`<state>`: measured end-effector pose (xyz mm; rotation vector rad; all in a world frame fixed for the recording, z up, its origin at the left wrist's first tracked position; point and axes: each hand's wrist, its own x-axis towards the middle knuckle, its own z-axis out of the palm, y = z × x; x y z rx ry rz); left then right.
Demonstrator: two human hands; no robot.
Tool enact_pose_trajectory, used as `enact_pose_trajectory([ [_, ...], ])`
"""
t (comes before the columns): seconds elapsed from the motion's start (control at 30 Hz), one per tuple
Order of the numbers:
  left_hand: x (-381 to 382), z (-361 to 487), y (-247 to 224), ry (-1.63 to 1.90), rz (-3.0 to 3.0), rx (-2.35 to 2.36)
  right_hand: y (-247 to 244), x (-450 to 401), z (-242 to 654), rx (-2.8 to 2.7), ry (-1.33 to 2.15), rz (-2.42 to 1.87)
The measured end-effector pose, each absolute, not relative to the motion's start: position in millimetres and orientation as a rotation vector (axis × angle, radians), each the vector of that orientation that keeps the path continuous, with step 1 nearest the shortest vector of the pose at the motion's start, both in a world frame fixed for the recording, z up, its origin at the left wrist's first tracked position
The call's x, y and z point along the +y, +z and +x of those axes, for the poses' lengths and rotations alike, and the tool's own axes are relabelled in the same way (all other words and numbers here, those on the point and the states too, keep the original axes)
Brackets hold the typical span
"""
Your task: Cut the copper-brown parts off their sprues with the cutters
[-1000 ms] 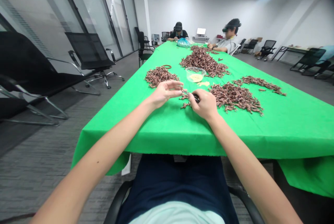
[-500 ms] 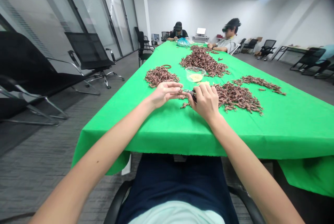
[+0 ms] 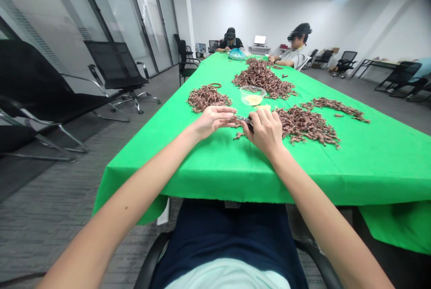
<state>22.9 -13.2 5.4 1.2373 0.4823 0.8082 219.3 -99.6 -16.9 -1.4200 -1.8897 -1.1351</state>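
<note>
My left hand [image 3: 213,122] is closed in a pinch on a small knobbly brown piece [image 3: 233,119], mostly hidden by the fingertips. In my right hand [image 3: 266,128] is a small plier-like cutter [image 3: 248,121] with a metal tip and a dark handle. The metal tip meets the brown piece between the two hands. Just right of my right hand lies a pile of knobbly, twisted brown pieces [image 3: 308,126]. A clear plastic tub [image 3: 252,95] with pale yellowish bits in it stands beyond my hands. Another brown pile [image 3: 208,98] lies beyond my left hand.
A green cloth [image 3: 202,163] covers the long table. Farther along it are a large brown pile [image 3: 262,80], a brown ring [image 3: 215,85] and a blue plastic bag [image 3: 237,54]. Two people sit at the far part. Black chairs [image 3: 116,64] stand on the left.
Both hands stay almost in the same place, with the tool tip still at the brown piece. The view shifts very slightly.
</note>
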Motion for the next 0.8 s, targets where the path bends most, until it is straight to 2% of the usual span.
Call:
enact_pose_trajectory([
  [0.8, -12.1, 23.0, 4.9, 0.795, 1.199, 0.472, -18.5, -99.5, 220.5, -1.887, -1.110, -1.418],
])
